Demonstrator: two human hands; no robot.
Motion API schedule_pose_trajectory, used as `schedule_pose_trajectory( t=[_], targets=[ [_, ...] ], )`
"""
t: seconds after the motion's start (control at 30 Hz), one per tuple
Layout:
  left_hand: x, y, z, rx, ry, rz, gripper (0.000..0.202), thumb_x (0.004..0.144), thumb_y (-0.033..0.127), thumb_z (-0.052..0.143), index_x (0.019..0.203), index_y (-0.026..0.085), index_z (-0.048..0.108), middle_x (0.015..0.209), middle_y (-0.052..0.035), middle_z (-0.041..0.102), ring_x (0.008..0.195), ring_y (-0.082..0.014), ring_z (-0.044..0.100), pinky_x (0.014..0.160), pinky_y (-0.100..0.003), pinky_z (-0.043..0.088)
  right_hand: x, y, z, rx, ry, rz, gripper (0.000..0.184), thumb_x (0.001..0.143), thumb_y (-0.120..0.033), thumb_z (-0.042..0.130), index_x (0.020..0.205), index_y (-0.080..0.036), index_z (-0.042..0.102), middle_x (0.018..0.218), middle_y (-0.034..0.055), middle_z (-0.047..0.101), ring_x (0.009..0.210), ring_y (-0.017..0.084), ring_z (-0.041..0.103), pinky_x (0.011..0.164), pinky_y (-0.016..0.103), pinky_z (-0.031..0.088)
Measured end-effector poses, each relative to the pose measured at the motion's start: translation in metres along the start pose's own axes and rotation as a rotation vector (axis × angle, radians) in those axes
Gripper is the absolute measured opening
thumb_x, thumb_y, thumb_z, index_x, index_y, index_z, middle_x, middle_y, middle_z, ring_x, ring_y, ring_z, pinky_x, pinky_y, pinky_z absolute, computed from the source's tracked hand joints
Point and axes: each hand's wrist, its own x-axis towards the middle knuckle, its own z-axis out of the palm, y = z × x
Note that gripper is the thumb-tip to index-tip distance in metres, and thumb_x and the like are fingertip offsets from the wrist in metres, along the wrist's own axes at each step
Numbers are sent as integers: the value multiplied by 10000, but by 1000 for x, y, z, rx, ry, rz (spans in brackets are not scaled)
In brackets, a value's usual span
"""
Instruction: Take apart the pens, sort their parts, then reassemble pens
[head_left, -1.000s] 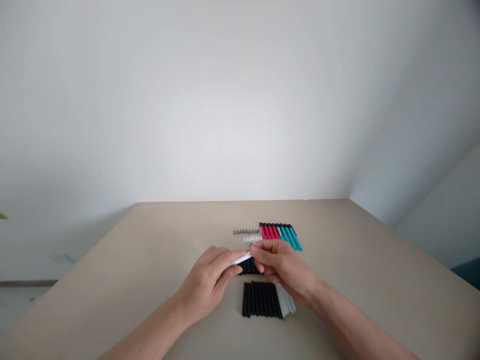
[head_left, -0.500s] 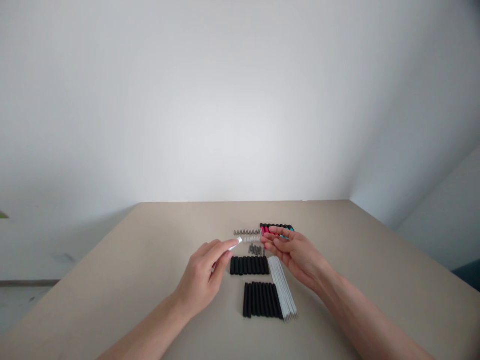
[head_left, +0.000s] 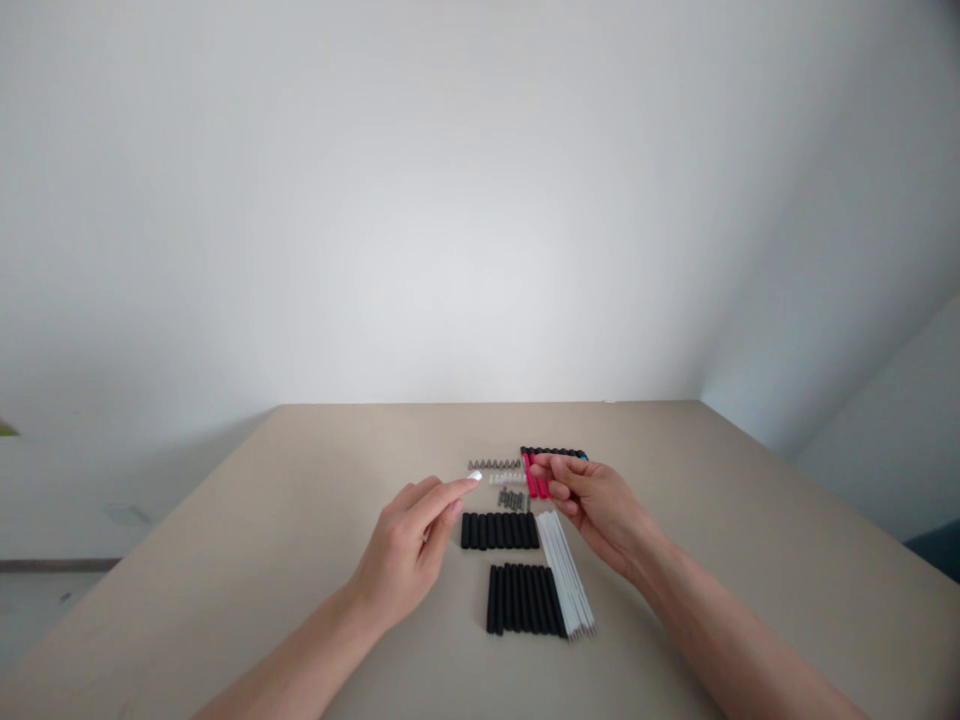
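Between the thumb and fingers of my left hand point(head_left: 409, 550) is a small white tube-like piece point(head_left: 475, 475); its tip pokes out past the index finger and the rest is covered. My right hand point(head_left: 589, 500) hovers beside coloured barrels point(head_left: 538, 486), its fingertips drawn together; whatever they hold, if anything, cannot be made out. Those barrels are pink with black ends, and several others lie partly behind my right hand. Just beyond the white piece lie a row of small clear-white parts point(head_left: 507, 479) and a row of metal cone tips point(head_left: 493, 464).
Small metal springs point(head_left: 514, 499) lie in the middle of the beige table point(head_left: 337, 460). Nearer are a row of short black tubes point(head_left: 499, 531), a row of longer black tubes point(head_left: 525, 600) and a bundle of white refills point(head_left: 568, 580) with metal tips. A white wall point(head_left: 480, 220) stands behind.
My right hand's fingers have drawn closer together, uncovering more of the pink barrels. In my left hand the white piece has tipped, so less of its length shows.
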Motion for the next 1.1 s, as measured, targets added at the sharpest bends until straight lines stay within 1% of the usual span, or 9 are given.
schedule_pose_trajectory(
  t=[0.13, 0.27, 0.4, 0.53, 0.67, 0.77, 0.87, 0.97, 1.1],
  targets=[
    [1, 0, 0, 0, 14, -17, 296, 930, 185, 432, 1196, 219, 559, 712, -2, 519, 650, -123, 471, 632, -228, 379, 2, 1, -1, -143, -1, -13, 146, 743, -49, 620, 866, -91, 689, 842, 99, 678, 565, 66, 558, 506, 151, 478],
    [1, -1, -1, 7, 25, -25, 302, 925, 186, 437, 1199, 224, 558, 732, -8, 557, 657, -127, 489, 643, -233, 397, 5, 6, 0, -365, 15, -168, 180, 786, -146, 589, 958, -105, 619, 924, 127, 682, 665, 141, 653, 525, 219, 525],
    [0, -4, -1, -3, 44, -31, 283, 924, 187, 444, 1175, 237, 565, 840, -26, 617, 707, -127, 531, 667, -237, 415, 4, 12, -1, -602, 58, -377, 240, 832, -297, 542, 1017, -145, 543, 868, 101, 698, 662, 183, 677, 510, 265, 545],
    [2, -5, -4, 9, 76, -31, 265, 923, 189, 450, 1152, 238, 574, 904, -35, 647, 780, -139, 577, 711, -244, 433, 1, 0, 8, -846, 46, -507, 186, 824, -340, 551, 898, -170, 561, 709, 37, 707, 598, 164, 669, 536, 246, 530],
    [6, -7, -6, 25, 74, -46, 278, 927, 188, 437, 1166, 246, 565, 992, -40, 664, 835, -146, 604, 727, -242, 450, 17, -30, 39, -1197, -101, -568, 161, 815, -213, 528, 791, -175, 683, 559, -12, 666, 511, 124, 616, 526, 203, 464],
    [7, -11, -6, 45, 91, -58, 288, 926, 193, 437, 1183, 241, 556, 1082, -47, 657, 934, -160, 605, 807, -255, 454, 35, -45, 62, -1421, -271, -630, 192, 764, -108, 545, 751, -174, 725, 651, 3, 699, 593, 121, 625, 609, 200, 453],
    [5, -15, -6, 65, 120, -99, 289, 925, 212, 438, 1191, 231, 550, 1132, -55, 644, 978, -174, 599, 856, -273, 450, 49, -43, 72, -1526, -400, -646, 202, 753, -90, 559, 760, -186, 737, 792, 21, 723, 732, 136, 640, 675, 197, 445],
    [4, -15, -5, 76, 139, -146, 281, 926, 235, 438, 1185, 222, 548, 1117, -60, 648, 942, -179, 604, 832, -283, 460, 54, -33, 73, -1655, -512, -651, 208, 761, -94, 554, 800, -180, 739, 809, 42, 718, 764, 151, 633, 711, 213, 433],
    [4, -12, -6, 86, 138, -155, 278, 928, 256, 434, 1181, 220, 544, 1081, -65, 656, 852, -168, 611, 771, -276, 470, 51, -24, 73, -1783, -571, -630, 227, 792, -110, 535, 878, -182, 733, 871, 64, 711, 823, 165, 631, 741, 221, 421]
  ],
)
